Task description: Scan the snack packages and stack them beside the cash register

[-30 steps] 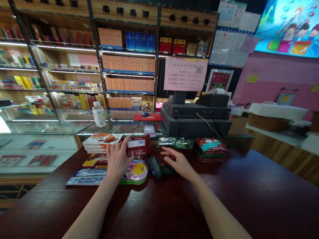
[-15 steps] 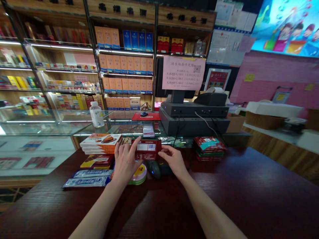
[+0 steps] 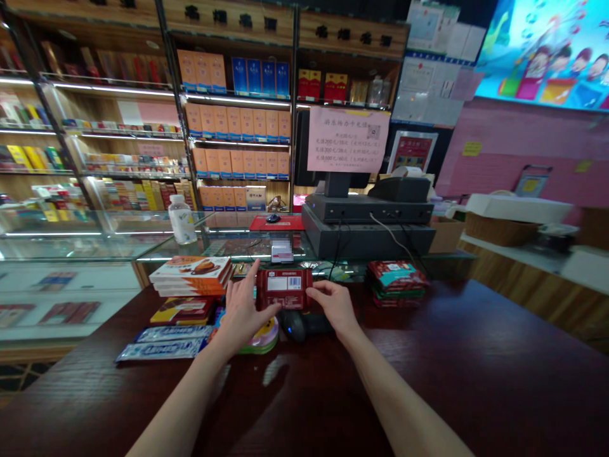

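Both forearms reach forward, fingers spread on the left hand (image 3: pixel 242 312) and curled on the right hand (image 3: pixel 335 306). Together they grip a red packet (image 3: pixel 284 289) by its ends, just above a barcode scanner (image 3: pixel 297 325) on the dark worktop (image 3: pixel 428 362).

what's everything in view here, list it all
red box: 1, dark red, white label, between both hands
barcode scanner: 1, black, under box
snack boxes: 1 stack, orange, counter left
candy bars: 2, blue, counter front
round packet: 1, yellow, by candy bars
packet stack: 1, red and green, counter right
cash register: 1, dark grey, behind box
water bottle: 1, clear, on glass case
notice: 1, pink, above register
left hand: 1, box's left end
right hand: 1, box's right end
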{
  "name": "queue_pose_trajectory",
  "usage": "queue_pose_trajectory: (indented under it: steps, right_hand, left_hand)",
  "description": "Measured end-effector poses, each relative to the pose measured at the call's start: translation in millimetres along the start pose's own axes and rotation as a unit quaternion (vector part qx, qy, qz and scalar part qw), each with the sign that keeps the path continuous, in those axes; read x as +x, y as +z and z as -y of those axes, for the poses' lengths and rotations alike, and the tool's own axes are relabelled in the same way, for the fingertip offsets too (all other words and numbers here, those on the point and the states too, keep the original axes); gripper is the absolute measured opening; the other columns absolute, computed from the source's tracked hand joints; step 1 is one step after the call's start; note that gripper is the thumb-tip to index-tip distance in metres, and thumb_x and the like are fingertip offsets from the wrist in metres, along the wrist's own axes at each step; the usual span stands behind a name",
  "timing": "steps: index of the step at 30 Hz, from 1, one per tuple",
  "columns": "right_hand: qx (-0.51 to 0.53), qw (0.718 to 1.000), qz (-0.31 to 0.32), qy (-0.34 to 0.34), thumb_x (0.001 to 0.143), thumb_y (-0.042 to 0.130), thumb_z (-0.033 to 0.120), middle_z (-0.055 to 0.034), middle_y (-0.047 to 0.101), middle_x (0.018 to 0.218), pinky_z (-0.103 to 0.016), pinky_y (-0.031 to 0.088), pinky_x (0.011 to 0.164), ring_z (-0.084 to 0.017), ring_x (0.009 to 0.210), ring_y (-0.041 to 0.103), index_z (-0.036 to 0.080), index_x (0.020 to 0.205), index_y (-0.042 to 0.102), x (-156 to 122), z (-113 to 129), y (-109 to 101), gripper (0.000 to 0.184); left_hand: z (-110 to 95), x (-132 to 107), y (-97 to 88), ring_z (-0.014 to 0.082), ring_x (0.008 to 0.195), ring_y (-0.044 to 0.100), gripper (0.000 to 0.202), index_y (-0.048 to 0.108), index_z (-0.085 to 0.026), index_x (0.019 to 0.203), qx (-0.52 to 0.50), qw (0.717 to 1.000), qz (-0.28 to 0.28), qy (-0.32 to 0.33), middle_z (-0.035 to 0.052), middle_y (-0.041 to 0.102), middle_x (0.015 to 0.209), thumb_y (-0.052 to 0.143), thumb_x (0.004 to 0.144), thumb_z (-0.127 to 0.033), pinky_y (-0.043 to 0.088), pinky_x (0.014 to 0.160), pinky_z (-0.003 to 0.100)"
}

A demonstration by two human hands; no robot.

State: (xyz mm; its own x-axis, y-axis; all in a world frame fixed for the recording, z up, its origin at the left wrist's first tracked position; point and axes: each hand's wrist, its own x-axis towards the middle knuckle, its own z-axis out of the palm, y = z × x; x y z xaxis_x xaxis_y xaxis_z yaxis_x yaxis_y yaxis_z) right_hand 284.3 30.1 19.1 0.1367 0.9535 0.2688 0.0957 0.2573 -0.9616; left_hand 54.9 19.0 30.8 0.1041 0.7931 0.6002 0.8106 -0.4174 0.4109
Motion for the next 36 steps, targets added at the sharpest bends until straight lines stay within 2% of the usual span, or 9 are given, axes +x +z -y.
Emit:
queue_pose_trajectory:
  steps: [4, 7, 11, 13, 16, 20, 24, 31, 36]
  right_hand:
    - [0.019, 1.0, -0.011, 0.008, 0.067, 0.078, 0.044, -0.0054, 0.076, 0.076, -0.035, 0.052, 0.068, -0.024, 0.071, 0.067, 0.019, 0.079, 0.077, -1.0, 3.9, -1.7, 0.028]
    - [0.026, 0.999, -0.023, 0.005, 0.066, 0.079, 0.043, -0.0051, 0.076, 0.076, -0.034, 0.051, 0.068, -0.023, 0.07, 0.066, 0.019, 0.079, 0.077, -1.0, 4.7, -2.5, 0.028]
    - [0.023, 0.999, -0.024, -0.013, 0.068, 0.078, 0.043, -0.0032, 0.073, 0.073, -0.033, 0.049, 0.067, -0.021, 0.068, 0.064, 0.019, 0.079, 0.077, 0.5, 3.2, -4.2, 0.026]
    - [0.011, 0.999, -0.03, -0.039, 0.068, 0.077, 0.042, -0.0023, 0.072, 0.073, -0.033, 0.048, 0.069, -0.021, 0.069, 0.063, 0.02, 0.076, 0.076, 1.5, 2.1, -5.4, 0.024]
    - [-0.022, 0.995, -0.045, -0.088, 0.067, 0.078, 0.041, -0.0021, 0.072, 0.078, -0.033, 0.048, 0.076, -0.022, 0.076, 0.064, 0.021, 0.071, 0.075, 3.1, 0.4, -7.6, 0.021]
    - [-0.035, 0.994, -0.03, -0.095, 0.069, 0.077, 0.041, -0.0016, 0.073, 0.075, -0.033, 0.048, 0.075, -0.022, 0.076, 0.065, 0.021, 0.073, 0.075, 5.0, -0.3, -11.3, 0.02]
    - [-0.015, 0.996, 0.007, -0.085, 0.071, 0.076, 0.038, -0.0016, 0.075, 0.074, -0.033, 0.05, 0.072, -0.022, 0.072, 0.068, 0.022, 0.076, 0.078, 5.8, 0.0, -18.3, 0.017]
    - [0.007, 0.995, 0.053, -0.08, 0.073, 0.072, 0.036, -0.0051, 0.08, 0.093, -0.039, 0.057, 0.084, -0.027, 0.091, 0.075, 0.021, 0.094, 0.08, 2.3, -1.2, -40.6, 0.027]
    - [-0.043, 0.991, 0.068, -0.105, 0.084, 0.064, 0.04, -0.009, 0.078, 0.111, -0.047, 0.049, 0.104, -0.031, 0.112, 0.069, 0.021, 0.101, 0.08, -10.1, 6.5, -62.4, 0.03]
  left_hand:
    - [7.8, 4.0, 0.6, 0.025, 0.114, 0.063, 0.084, 0.022, -0.024, 0.156, -0.082, 0.996, -0.005, -0.036, 0.0056, 0.071, 0.112, 0.063, 0.084, -0.037, 0.025, 0.117, 0.058]
    - [10.7, 7.1, -1.0, 0.0219, 0.105, 0.067, 0.066, 0.04, -0.023, 0.147, -0.139, 0.988, -0.024, -0.062, 0.0024, 0.075, 0.101, 0.06, 0.086, -0.035, 0.028, 0.117, 0.054]
    - [12.5, 8.0, -3.3, 0.0216, 0.091, 0.07, 0.026, 0.069, -0.023, 0.1, -0.161, 0.983, -0.02, -0.081, 0.0005, 0.077, 0.09, 0.063, 0.082, -0.04, 0.029, 0.117, 0.052]
    - [14.6, 7.1, -2.0, 0.0212, 0.088, 0.07, 0.023, 0.068, -0.023, 0.083, -0.168, 0.981, -0.028, -0.096, -0.0002, 0.077, 0.086, 0.064, 0.079, -0.045, 0.033, 0.115, 0.05]
    - [19.7, 5.7, 2.9, 0.0226, 0.094, 0.069, 0.027, 0.067, -0.024, 0.077, -0.171, 0.978, -0.069, -0.102, 0.0, 0.077, 0.089, 0.067, 0.076, -0.051, 0.034, 0.115, 0.05]
    - [24.7, 6.0, 7.9, 0.0239, 0.104, 0.068, 0.024, 0.07, -0.027, 0.082, -0.153, 0.982, -0.104, -0.045, -0.0011, 0.077, 0.098, 0.067, 0.079, -0.051, 0.016, 0.122, 0.058]
    - [22.2, 5.8, 5.9, 0.0237, 0.109, 0.067, 0.015, 0.073, -0.031, 0.089, -0.108, 0.988, -0.11, 0.026, -0.0005, 0.076, 0.103, 0.067, 0.084, -0.044, 0.016, 0.122, 0.059]
    - [17.7, 3.9, 1.8, 0.0217, 0.11, 0.065, 0.01, 0.071, -0.032, 0.09, -0.054, 0.983, -0.092, 0.152, -0.0042, 0.078, 0.099, 0.062, 0.089, -0.028, 0.014, 0.121, 0.057]
    - [12.0, 7.3, 0.8, 0.0215, 0.106, 0.065, 0.012, 0.072, -0.034, 0.091, -0.016, 0.971, -0.086, 0.224, -0.0049, 0.078, 0.101, 0.062, 0.09, -0.027, 0.012, 0.121, 0.057]
